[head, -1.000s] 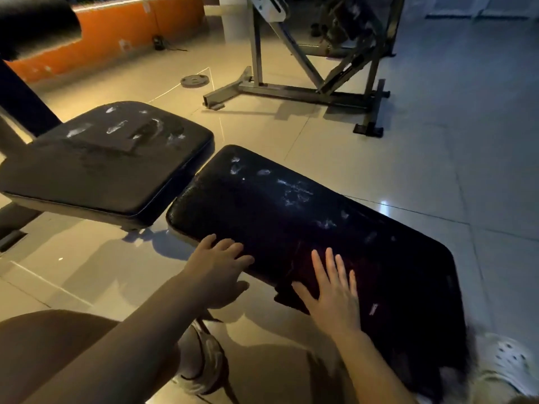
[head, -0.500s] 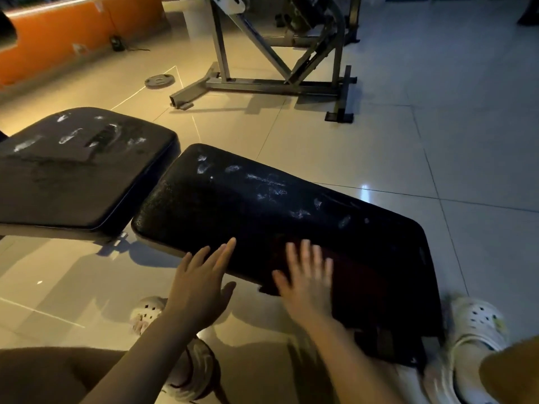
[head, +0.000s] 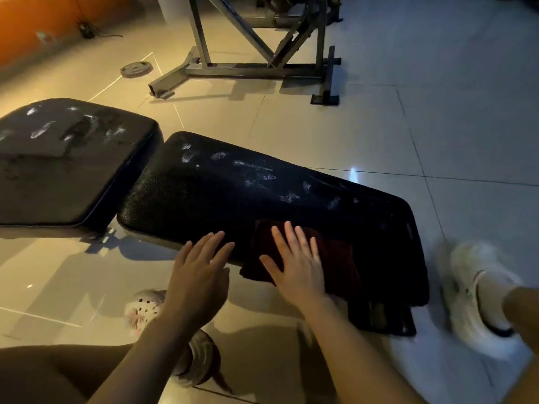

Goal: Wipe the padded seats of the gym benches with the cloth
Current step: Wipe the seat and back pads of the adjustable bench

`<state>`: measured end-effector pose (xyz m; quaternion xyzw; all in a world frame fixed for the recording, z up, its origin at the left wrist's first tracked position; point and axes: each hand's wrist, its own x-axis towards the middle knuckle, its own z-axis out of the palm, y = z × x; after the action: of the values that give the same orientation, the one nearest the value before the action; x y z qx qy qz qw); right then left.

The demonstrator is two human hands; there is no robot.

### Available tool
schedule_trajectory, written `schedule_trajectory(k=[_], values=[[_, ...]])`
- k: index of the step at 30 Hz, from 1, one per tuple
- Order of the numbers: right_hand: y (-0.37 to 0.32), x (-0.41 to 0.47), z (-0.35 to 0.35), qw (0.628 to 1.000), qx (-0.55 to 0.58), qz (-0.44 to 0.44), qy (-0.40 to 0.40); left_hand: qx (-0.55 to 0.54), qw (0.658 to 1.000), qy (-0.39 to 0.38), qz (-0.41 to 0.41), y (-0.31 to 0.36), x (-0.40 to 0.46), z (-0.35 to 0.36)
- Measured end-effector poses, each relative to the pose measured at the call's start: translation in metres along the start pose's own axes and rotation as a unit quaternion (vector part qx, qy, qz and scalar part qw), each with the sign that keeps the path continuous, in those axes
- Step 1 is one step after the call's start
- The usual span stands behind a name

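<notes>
A long black padded bench pad [head: 221, 193] runs from the middle of the view to the lower right, with white smudges along its far side. A second black pad [head: 67, 161] with white marks lies to its left. A dark red cloth [head: 335, 252] lies on the long pad's near edge. My right hand [head: 294, 263] presses flat on the cloth, fingers straight. My left hand [head: 201, 272] is spread open at the pad's near edge, left of the cloth, holding nothing.
A grey steel machine frame [head: 256, 65] stands on the tiled floor behind the bench. A small weight plate [head: 136, 70] lies on the floor at the back left, near an orange wall [head: 35, 18]. My white clogs [head: 478, 295] flank the bench.
My view has swung right and down. My left hand has straightened its fingers and shifted right along the pad's edge. My right hand stays flat on the cloth.
</notes>
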<state>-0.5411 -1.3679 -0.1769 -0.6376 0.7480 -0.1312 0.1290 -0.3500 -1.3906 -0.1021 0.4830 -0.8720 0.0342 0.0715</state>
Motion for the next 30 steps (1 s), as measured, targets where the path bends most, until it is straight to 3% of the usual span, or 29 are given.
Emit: schedule_trajectory(k=[8, 12, 14, 19, 21, 26, 30], values=[[0.149, -0.041, -0.009, 0.984, 0.013, 0.179, 0.009, -0.027, 0.997, 0.005, 0.070, 0.069, 0.033, 0.022], [0.147, -0.034, -0.005, 0.972, 0.052, 0.228, 0.023, -0.086, 0.995, 0.040, 0.024, 0.096, 0.064, 0.038], [0.132, -0.019, -0.007, 0.978, 0.062, 0.196, 0.027, -0.111, 0.991, 0.076, -0.024, 0.102, 0.071, 0.046], [0.062, 0.019, -0.008, 0.996, 0.053, -0.064, -0.020, -0.109, 0.983, 0.089, -0.119, 0.088, 0.072, 0.045], [0.037, 0.030, -0.006, 0.993, 0.060, -0.103, -0.027, -0.092, 0.976, 0.092, -0.177, 0.077, 0.076, 0.035], [0.045, 0.029, -0.003, 0.997, 0.064, -0.037, 0.002, -0.087, 0.940, 0.043, -0.328, 0.054, 0.079, 0.024], [0.089, 0.012, -0.004, 0.994, 0.057, 0.096, 0.010, -0.072, 0.940, -0.034, -0.331, 0.064, 0.085, 0.029]])
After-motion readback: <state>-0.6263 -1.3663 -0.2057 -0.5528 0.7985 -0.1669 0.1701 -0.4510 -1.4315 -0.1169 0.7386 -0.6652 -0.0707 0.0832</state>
